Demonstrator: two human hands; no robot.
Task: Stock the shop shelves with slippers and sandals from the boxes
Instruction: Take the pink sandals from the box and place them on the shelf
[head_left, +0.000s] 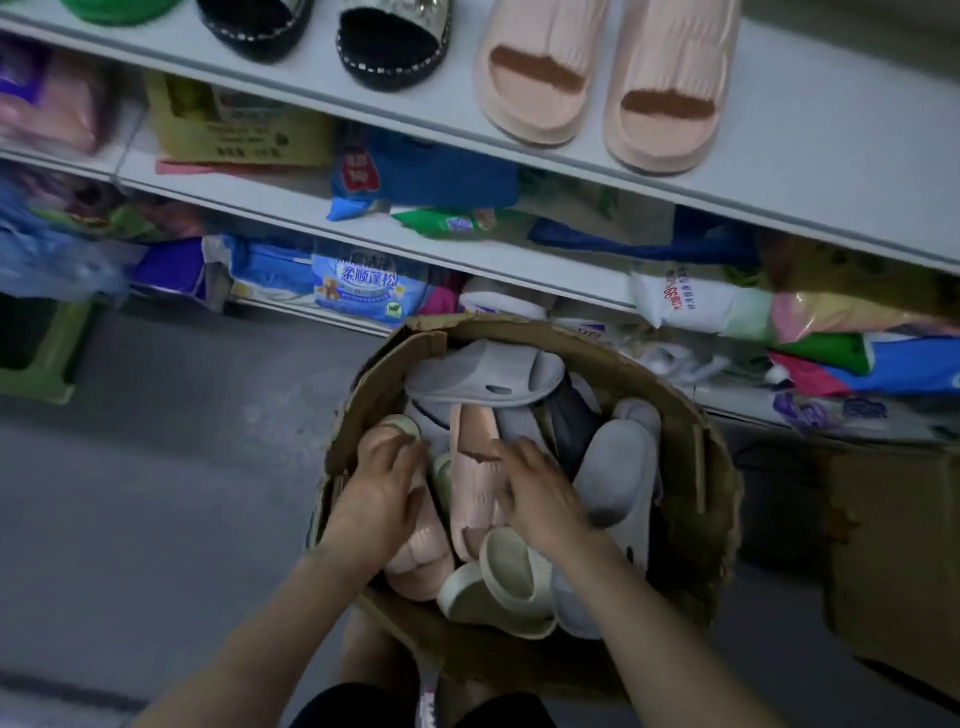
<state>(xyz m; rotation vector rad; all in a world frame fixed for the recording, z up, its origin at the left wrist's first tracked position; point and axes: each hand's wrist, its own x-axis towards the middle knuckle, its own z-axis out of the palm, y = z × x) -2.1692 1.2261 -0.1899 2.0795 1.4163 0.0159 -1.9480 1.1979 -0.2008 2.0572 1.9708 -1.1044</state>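
Lower centre: choosing from the box (691, 467). The right hand (540, 493), grip apart, rests on a pink slipper (475, 467); the left hand (387, 483) grip is unclear. Likely next: lift a pair.

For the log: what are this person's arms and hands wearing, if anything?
No gloves on the left hand or the right hand. Both forearms are uncovered up to the frame edge: no sleeves, watch or bracelet shows. The picture is dim and blurred, so rings cannot be ruled out.
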